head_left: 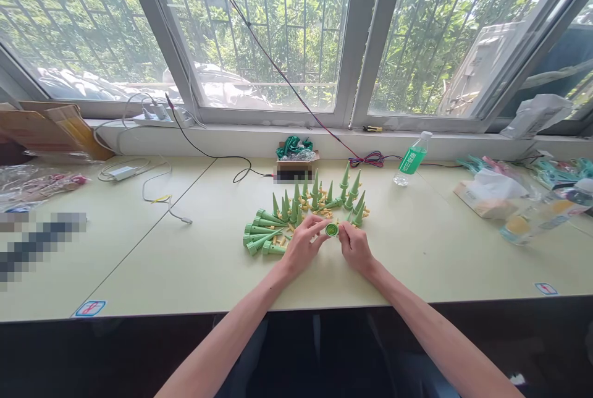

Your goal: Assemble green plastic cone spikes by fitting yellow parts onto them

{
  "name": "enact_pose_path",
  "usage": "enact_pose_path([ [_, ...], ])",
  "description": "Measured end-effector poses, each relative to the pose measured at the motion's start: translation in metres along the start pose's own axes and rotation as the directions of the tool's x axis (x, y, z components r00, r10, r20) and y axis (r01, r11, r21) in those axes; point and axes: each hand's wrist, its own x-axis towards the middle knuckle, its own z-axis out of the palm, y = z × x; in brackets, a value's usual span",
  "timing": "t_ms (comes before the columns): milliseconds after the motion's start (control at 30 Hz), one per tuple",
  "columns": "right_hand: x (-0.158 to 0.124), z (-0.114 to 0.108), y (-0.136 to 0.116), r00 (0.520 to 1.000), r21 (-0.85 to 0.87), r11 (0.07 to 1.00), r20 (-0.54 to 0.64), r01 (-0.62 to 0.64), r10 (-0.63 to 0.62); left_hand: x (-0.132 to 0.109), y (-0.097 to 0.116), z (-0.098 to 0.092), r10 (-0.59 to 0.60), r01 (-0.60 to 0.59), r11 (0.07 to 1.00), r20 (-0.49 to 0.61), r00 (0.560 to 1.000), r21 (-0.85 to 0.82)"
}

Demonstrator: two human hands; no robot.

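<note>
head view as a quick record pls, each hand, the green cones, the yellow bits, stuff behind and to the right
left hand: left hand, thumb and fingers on a round green piece, its round end facing the camera
right hand: right hand, fingers curled close beside that piece; contact unclear
standing cones: several green cones, points up, beyond the hands
lying cones: more cones, on their sides, at left
small parts: yellow bits scattered among the cones
behind: small box
right: bottle, upright; tissue box

Light green spikes, pale yellow pegs, a cream table, and there's a bright green bottle label with white print!
</note>
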Motion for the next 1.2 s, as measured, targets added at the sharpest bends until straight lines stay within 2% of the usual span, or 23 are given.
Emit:
enact_pose_path([
  [333, 0.002, -0.003, -0.006, 0.991, -0.039, 0.999, -0.133, -0.015, 0.009, 0.005, 0.006, 0.003, -0.177, 0.177, 0.983, -0.002, 0.984, -0.039],
  [533, 0.000, -0.003, -0.005, 0.996, -0.030, 0.998, -0.072, 0.047, -0.049, 0.005, 0.008, 0.000, -0.263, 0.281, 0.949, 0.136, 0.955, -0.140],
  [667, -0.003, -0.002, -0.002, 0.995, 0.007, 0.996, -0.019, 0.094, -0.093, 0.005, 0.009, -0.001, -0.226, 0.251, 0.959, 0.178, 0.958, -0.130],
  [933, -0.002, -0.003, -0.002, 0.998, -0.006, 0.998, -0.008, 0.055, -0.055, 0.005, 0.010, -0.004, -0.143, 0.158, 0.986, 0.199, 0.970, -0.060],
  [1200, 0.001, -0.003, -0.003, 0.999, -0.007, 0.999, -0.010, 0.034, -0.034, 0.003, 0.013, -0.004, -0.099, 0.111, 0.992, 0.161, 0.982, -0.064],
])
